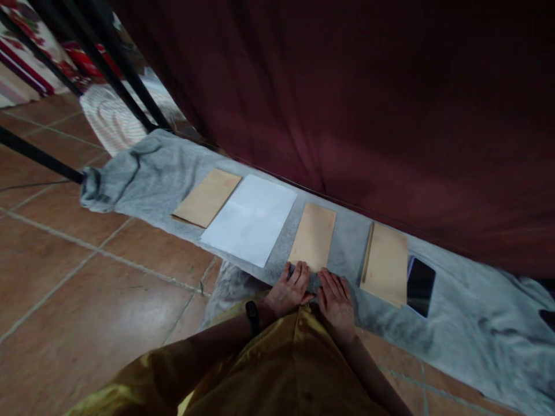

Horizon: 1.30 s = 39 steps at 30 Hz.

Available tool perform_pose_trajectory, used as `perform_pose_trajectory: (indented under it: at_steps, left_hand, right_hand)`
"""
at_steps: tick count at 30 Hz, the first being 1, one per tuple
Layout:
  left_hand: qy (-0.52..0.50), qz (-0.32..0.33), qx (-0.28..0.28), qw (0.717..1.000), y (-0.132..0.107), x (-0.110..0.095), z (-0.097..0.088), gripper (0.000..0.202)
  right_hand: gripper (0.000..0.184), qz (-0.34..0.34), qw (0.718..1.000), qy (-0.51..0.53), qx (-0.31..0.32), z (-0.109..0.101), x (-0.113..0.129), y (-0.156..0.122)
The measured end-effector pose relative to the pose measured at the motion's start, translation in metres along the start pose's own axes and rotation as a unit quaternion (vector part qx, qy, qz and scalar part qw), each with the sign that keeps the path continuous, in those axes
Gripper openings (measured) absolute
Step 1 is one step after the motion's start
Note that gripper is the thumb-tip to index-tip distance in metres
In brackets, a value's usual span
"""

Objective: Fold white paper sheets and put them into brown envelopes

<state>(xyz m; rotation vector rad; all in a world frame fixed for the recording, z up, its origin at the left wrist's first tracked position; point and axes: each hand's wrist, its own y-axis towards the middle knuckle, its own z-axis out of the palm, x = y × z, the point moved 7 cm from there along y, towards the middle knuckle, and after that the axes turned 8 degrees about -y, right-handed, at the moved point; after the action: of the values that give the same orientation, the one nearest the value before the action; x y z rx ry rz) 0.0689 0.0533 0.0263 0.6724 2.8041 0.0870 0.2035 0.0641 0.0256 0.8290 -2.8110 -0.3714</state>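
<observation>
My left hand (289, 289) and my right hand (336, 299) lie side by side, fingers stretched flat, on a grey cloth (147, 173) that covers a low surface. Neither hand holds anything. The left fingertips touch the near edge of a brown envelope (313, 236). Further left lie a white sheet of paper (251, 218) and another brown envelope (207, 196). To the right of my hands lies a third brown envelope or small stack (385, 263), with a dark phone (420, 286) beside it.
A dark red curtain (347, 98) hangs right behind the cloth. Black metal bars (117, 75) slant at the upper left. Brown tiled floor (87, 277) spreads to the left. A striped cloth (108, 112) lies on the floor farther back. My yellow garment (281, 375) fills the bottom.
</observation>
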Motion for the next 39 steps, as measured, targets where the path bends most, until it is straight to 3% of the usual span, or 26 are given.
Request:
perform_pose_trajectory:
  at_steps: [8, 11, 15, 19, 23, 28, 34, 37, 39]
  left_hand:
    - [0.024, -0.045, -0.082, 0.995, -0.015, 0.021, -0.004, 0.072]
    - [0.006, -0.066, -0.119, 0.991, -0.017, 0.032, -0.01, 0.06]
    - [-0.09, -0.106, -0.156, 0.978, -0.013, 0.045, -0.021, 0.044]
    - [-0.215, -0.178, -0.187, 0.942, -0.001, 0.064, -0.027, 0.04]
    - [-0.329, -0.277, -0.169, 0.887, 0.014, 0.086, -0.021, 0.046]
    - [-0.468, -0.387, -0.151, 0.78, 0.023, 0.107, -0.015, 0.057]
    - [-0.607, -0.399, -0.114, 0.677, 0.027, 0.098, -0.012, 0.033]
    - [-0.681, -0.401, -0.116, 0.602, 0.025, 0.09, -0.012, 0.038]
    - [-0.723, -0.402, -0.123, 0.548, 0.023, 0.087, -0.012, 0.043]
  right_hand:
    - [0.047, 0.027, 1.0, 0.01, -0.001, -0.004, 0.003, 0.006]
    - [0.046, 0.048, 0.999, 0.02, -0.009, -0.007, 0.002, 0.008]
    - [0.046, 0.068, 0.997, 0.041, 0.003, -0.007, -0.002, 0.009]
    - [0.045, 0.127, 0.99, 0.057, -0.001, -0.005, -0.01, 0.015]
    - [0.045, 0.174, 0.981, 0.073, -0.037, 0.0, -0.016, 0.028]
    - [0.041, 0.207, 0.969, 0.115, -0.074, 0.007, -0.022, 0.037]
    - [0.042, 0.223, 0.951, 0.194, -0.085, 0.016, -0.033, 0.035]
    - [0.04, 0.257, 0.916, 0.293, -0.095, 0.025, -0.042, 0.033]
    - [0.041, 0.303, 0.867, 0.378, -0.111, 0.029, -0.049, 0.029]
